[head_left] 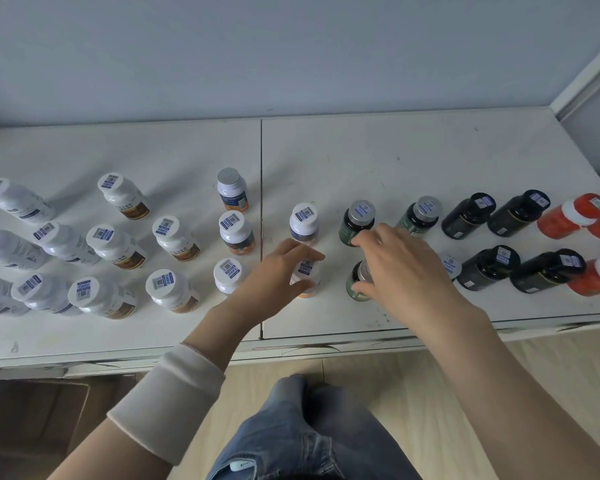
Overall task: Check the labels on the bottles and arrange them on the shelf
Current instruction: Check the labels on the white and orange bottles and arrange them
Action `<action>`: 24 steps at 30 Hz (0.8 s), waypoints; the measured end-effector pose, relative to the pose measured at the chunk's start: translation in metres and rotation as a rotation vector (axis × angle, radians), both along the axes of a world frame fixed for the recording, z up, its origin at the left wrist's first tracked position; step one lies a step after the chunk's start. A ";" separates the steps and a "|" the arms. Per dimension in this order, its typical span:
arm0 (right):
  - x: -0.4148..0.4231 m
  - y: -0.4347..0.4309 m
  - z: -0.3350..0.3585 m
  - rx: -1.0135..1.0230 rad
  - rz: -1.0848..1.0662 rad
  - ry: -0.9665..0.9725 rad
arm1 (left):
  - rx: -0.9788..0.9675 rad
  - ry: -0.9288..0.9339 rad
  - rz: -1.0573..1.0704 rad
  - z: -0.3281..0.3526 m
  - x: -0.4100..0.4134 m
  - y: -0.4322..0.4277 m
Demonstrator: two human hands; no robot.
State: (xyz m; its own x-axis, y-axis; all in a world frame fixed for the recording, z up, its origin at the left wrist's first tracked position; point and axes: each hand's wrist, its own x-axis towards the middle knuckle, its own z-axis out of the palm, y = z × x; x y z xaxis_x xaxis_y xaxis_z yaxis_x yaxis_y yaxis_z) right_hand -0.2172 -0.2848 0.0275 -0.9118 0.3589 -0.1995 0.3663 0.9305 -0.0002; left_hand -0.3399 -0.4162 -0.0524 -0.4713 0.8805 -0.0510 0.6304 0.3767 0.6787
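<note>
Many bottles stand upright on a white shelf top (430, 161). My left hand (274, 271) wraps its fingers round a white bottle with an orange base (306, 277) near the middle. My right hand (402, 265) grips a dark green bottle with a silver cap (356, 282) just to the right of it; the hand hides most of that bottle. Behind these stand another white bottle (303, 221) and another green bottle (358, 221).
White bottles in rows (115, 244) fill the left half. Green (421, 214), black (489, 268) and orange-red bottles (568, 216) stand to the right. A wall rises behind the shelf. A seam (261, 168) splits the top. The front edge (326, 346) lies near my legs.
</note>
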 end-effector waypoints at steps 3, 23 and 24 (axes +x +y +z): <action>-0.001 0.001 -0.001 0.005 0.012 0.011 | -0.005 0.003 0.013 -0.004 0.002 0.004; -0.015 -0.025 -0.006 -0.408 0.066 0.327 | -0.077 0.106 0.540 0.020 -0.015 -0.071; -0.017 -0.030 -0.009 -0.551 0.011 0.383 | 0.017 -0.022 0.594 0.027 -0.015 -0.074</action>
